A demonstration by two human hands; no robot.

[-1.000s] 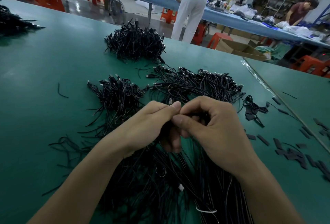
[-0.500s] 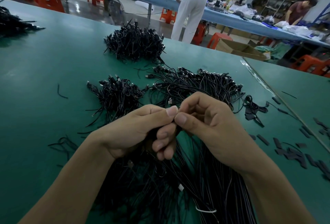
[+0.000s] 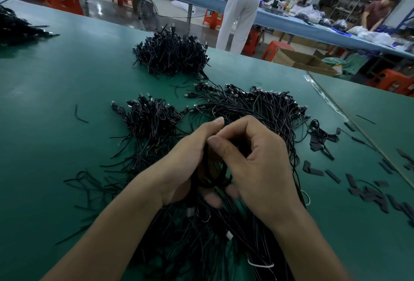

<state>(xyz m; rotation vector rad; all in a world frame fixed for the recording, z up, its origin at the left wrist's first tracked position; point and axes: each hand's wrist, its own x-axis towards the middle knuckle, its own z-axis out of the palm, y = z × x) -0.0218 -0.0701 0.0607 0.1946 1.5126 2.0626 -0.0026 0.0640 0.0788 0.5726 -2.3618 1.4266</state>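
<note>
spreading over the flat green worktop lie thin black cable heaps; near centre, left hand and right hand curl their grip round a small coiled black cable, likely light, floppy, springy, best pinched across its loops.

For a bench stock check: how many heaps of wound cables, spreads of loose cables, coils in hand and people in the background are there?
Heaps of wound cables: 3 (far heap, middle heap, left-edge heap)
Spread of loose cables: 1
Coil gripped by left hand and right hand: 1
People in the background: 2 (standing person, bent person)
Total: 7
</note>
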